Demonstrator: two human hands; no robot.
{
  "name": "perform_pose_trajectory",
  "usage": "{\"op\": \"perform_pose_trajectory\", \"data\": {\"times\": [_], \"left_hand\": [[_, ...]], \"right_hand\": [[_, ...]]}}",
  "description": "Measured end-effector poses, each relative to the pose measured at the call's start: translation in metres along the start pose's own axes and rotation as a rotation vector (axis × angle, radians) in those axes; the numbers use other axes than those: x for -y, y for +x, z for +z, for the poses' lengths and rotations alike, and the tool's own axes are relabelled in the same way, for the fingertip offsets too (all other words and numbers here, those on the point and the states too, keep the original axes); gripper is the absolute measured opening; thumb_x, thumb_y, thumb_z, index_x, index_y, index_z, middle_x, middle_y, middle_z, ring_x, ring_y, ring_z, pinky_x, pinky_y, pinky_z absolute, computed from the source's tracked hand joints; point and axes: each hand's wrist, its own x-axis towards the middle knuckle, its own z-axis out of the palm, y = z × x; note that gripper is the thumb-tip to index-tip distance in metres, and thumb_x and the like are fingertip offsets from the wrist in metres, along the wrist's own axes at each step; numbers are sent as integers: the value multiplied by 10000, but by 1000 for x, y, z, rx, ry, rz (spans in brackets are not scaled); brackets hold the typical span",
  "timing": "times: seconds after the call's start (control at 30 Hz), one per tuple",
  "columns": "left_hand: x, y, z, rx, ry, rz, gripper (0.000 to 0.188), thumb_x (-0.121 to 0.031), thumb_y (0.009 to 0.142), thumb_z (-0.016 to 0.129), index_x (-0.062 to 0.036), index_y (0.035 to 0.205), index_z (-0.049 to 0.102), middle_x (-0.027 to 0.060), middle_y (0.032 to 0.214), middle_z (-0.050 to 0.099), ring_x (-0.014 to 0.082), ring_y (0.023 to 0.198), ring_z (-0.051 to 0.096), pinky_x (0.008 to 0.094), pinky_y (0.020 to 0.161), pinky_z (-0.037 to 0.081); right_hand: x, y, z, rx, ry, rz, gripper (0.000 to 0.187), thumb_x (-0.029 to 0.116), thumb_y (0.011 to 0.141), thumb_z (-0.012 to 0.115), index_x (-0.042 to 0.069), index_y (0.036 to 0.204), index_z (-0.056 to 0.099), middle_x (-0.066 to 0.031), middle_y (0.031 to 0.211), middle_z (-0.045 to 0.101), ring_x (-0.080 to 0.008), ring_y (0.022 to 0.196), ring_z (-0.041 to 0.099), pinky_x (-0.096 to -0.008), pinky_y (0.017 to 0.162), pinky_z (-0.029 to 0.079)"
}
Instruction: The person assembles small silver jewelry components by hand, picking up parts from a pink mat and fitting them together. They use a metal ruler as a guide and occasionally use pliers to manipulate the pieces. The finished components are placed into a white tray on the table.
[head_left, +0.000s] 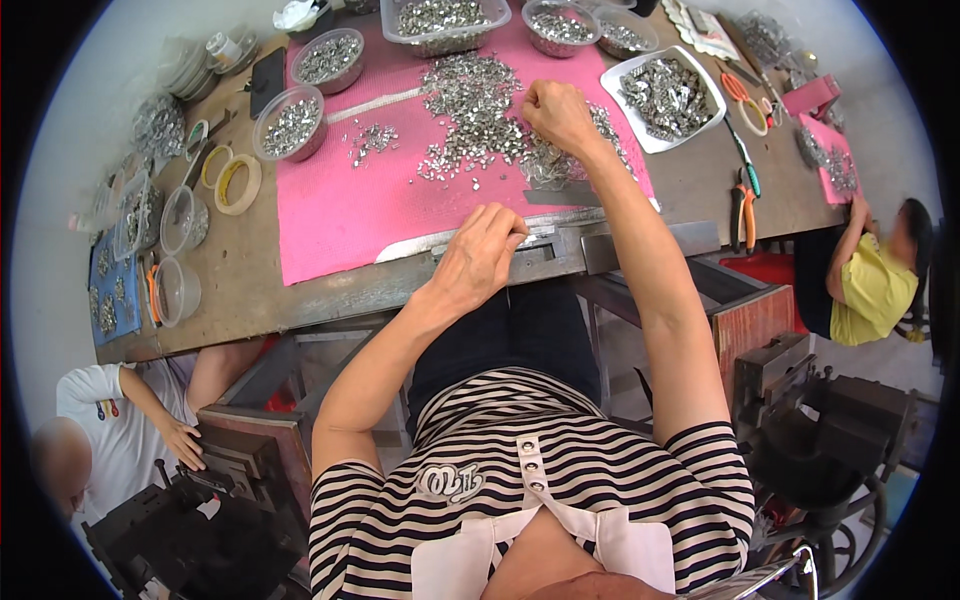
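Over the right side of a loose heap of small shiny metal pieces (470,100), my right hand (562,118) is closed, its fingers curled in; anything inside them is hidden. The heap is spread on a pink mat (335,225). At the table's near edge my left hand (472,255) is also closed, thumb and fingers pressed together beside a slotted metal fixture (543,253). What it pinches, if anything, I cannot make out. A flat grey metal strip (562,195) lies between my hands, with a tangle of thin clear or silvery material (547,165) behind it.
Tubs of metal pieces, including a round tub (290,125) and a white tray (668,98), surround the mat. Tape rolls (238,185) lie left; orange-handled pliers (743,212) and scissors (745,100) lie right. Co-workers sit at left (130,420) and right (872,285).
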Motion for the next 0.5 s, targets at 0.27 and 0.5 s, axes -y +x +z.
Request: {"op": "perform_pose_trajectory", "data": {"times": [0.27,0.5], "left_hand": [[-7,-5,6,-25,219,68,176,25,864,702,-4,1018,622,129,930,629,331,883,621,437,798,519],[-10,-23,6,-118,316,58,456,-78,844,787,-42,1277,649,123,1047,707,311,1014,652,504,997,470]], "right_hand": [[42,-63,-45,-90,336,69,132,80,932,655,-44,959,690,-177,869,735,-293,811,716,-405,765,552],[76,-151,-51,-26,665,154,96,54,968,666,-34,1006,673,-138,923,735,-223,845,704,-359,780,542]]}}
